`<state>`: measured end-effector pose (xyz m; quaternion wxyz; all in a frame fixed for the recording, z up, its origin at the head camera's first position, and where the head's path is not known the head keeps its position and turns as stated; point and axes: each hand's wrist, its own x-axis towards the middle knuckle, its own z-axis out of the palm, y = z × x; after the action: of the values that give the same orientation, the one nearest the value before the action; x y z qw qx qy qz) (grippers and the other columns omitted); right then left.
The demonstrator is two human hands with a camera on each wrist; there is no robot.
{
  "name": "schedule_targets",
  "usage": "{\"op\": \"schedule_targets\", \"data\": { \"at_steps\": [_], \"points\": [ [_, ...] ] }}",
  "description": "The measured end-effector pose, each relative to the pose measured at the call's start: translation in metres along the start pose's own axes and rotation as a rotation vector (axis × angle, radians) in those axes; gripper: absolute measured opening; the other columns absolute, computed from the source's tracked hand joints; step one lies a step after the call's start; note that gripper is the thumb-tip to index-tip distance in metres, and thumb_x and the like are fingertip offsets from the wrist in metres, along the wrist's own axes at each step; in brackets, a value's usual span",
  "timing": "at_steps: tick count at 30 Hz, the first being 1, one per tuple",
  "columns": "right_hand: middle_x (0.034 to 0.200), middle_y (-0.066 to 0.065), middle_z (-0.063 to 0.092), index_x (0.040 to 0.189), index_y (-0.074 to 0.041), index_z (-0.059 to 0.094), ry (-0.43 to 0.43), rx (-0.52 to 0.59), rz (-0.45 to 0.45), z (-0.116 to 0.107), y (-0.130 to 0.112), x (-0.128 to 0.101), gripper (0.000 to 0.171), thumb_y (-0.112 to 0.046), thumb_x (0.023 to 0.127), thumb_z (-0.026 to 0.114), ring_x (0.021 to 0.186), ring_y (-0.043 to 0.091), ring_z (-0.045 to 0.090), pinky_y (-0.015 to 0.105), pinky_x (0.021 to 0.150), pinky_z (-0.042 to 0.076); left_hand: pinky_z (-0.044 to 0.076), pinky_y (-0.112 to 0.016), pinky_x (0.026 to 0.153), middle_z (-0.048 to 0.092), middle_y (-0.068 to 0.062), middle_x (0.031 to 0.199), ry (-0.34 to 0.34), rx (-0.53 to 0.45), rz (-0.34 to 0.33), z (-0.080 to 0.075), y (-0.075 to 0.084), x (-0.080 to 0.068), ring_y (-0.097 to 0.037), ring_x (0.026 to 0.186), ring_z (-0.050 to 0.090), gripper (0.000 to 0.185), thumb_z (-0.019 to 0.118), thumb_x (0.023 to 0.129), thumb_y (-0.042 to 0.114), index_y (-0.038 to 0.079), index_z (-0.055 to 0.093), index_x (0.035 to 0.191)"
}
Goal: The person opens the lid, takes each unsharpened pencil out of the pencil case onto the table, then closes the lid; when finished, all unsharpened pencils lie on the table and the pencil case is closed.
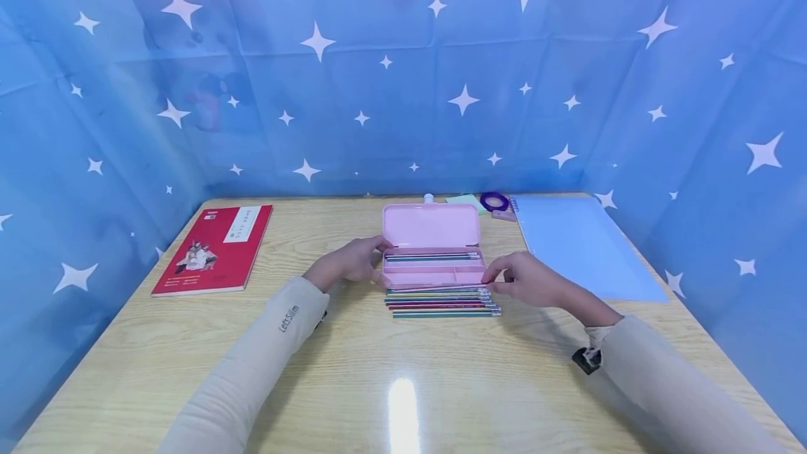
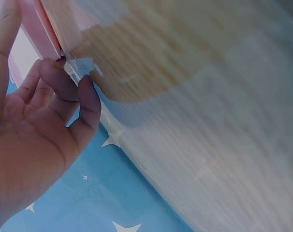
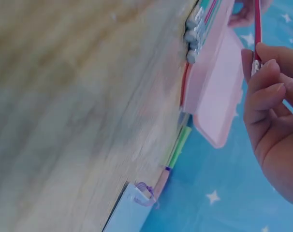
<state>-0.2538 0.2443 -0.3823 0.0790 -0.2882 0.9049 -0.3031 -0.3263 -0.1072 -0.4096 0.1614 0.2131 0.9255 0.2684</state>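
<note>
An open pink pencil case (image 1: 431, 230) lies at the table's middle, with a few pencils (image 1: 431, 256) in its tray. Several more pencils (image 1: 441, 302) lie in a row on the table just in front of it. My right hand (image 1: 504, 277) pinches the metal-capped end of a red pencil (image 3: 257, 29) by the case's right end (image 3: 214, 82). The pencil runs across the case's front to my left hand (image 1: 377, 268). There, my left fingertips (image 2: 57, 79) curl on its pale tip beside the case's left corner (image 2: 40, 34).
A red book (image 1: 214, 247) lies at the left and a blue folder (image 1: 583, 247) at the right. Behind the case are a purple tape roll (image 1: 494, 200), green notes (image 1: 463, 200) and a small white cap (image 1: 429, 197). Blue star cloth walls three sides.
</note>
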Motion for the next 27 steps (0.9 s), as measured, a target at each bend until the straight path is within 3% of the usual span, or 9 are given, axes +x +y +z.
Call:
{"op": "schedule_targets", "data": {
  "at_steps": [7, 14, 27],
  "points": [
    [0.083, 0.002, 0.070, 0.098, -0.010, 0.075, -0.042, 0.036, -0.041, 0.007, -0.011, -0.015, 0.009, -0.006, 0.091, 0.070, 0.050, 0.003, 0.036, 0.022, 0.049, 0.036, 0.027, -0.045, 0.117, 0.049, -0.007, 0.146, -0.005, 0.002, -0.002, -0.002, 0.003, 0.000, -0.028, 0.140, 0.038, 0.081, 0.088, 0.072, 0.033, 0.017, 0.048, 0.141],
    [0.091, 0.001, 0.071, 0.097, -0.009, 0.074, -0.087, 0.106, -0.090, 0.021, -0.015, -0.019, 0.007, -0.007, 0.092, 0.070, 0.051, 0.001, 0.042, 0.021, 0.050, 0.041, 0.026, -0.045, 0.118, 0.050, -0.006, 0.145, -0.001, 0.014, -0.004, -0.002, 0.003, 0.000, -0.027, 0.140, 0.038, 0.081, 0.088, 0.070, 0.034, 0.018, 0.050, 0.139],
    [0.095, 0.007, 0.070, 0.093, -0.007, 0.073, -0.107, 0.140, 0.022, 0.022, -0.008, -0.022, 0.016, 0.004, 0.085, 0.066, 0.053, 0.006, 0.054, 0.023, 0.047, 0.045, 0.026, -0.045, 0.118, 0.051, -0.005, 0.143, 0.004, 0.008, 0.003, -0.003, 0.002, 0.000, -0.026, 0.139, 0.039, 0.079, 0.089, 0.070, 0.033, 0.018, 0.051, 0.138]
  ]
}}
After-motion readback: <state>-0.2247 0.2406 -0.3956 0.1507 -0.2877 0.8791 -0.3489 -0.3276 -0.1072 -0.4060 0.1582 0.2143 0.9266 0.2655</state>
